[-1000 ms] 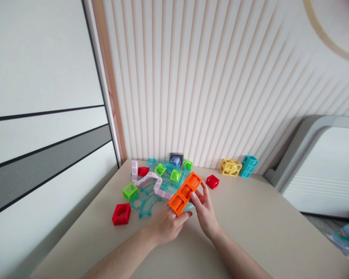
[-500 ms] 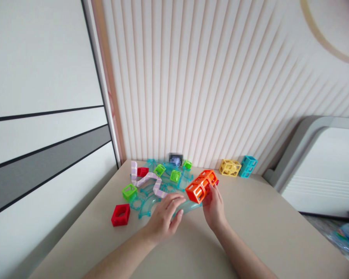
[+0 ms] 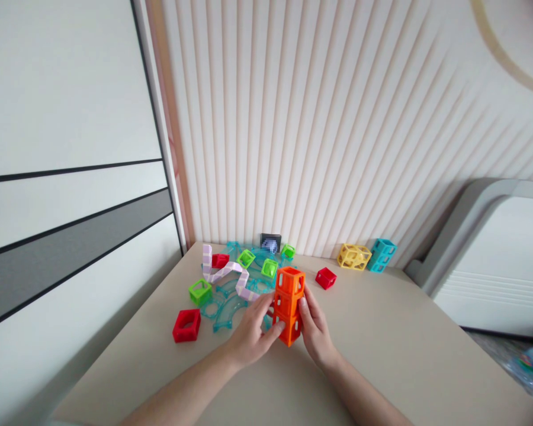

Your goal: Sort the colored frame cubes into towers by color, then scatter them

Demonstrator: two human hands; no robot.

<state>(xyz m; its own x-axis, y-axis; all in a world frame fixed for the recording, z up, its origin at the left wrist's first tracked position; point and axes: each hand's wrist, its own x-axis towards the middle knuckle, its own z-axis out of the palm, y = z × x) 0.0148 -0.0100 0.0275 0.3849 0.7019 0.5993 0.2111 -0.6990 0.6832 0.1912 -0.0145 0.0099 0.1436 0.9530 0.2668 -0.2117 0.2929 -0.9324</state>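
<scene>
Between my two hands stands an orange column of hollow cube blocks (image 3: 289,300), held upright above the near middle of the table. My left hand (image 3: 253,332) grips its lower left side, the thumb across the front of the bottom cube. On the right side, my right hand (image 3: 316,328) is closed against the column, its fingers partly hidden behind it. Just beyond my left hand lie clear teal track pieces (image 3: 225,313) and a lilac zigzag strip (image 3: 242,284). A small red block (image 3: 326,278) rests on the table past my right hand.
Green cubes (image 3: 199,292) lie among the teal pieces, with a red square block (image 3: 187,325) at the left. By the ribbed wall (image 3: 266,118) are a yellow block (image 3: 354,257), a teal block (image 3: 382,255) and a small dark box (image 3: 270,242). A white cabinet (image 3: 80,248) borders the left.
The orange column has swung from tilted to upright and come lower and left. My left hand, free before, has taken hold of it. The small red block behind is now uncovered.
</scene>
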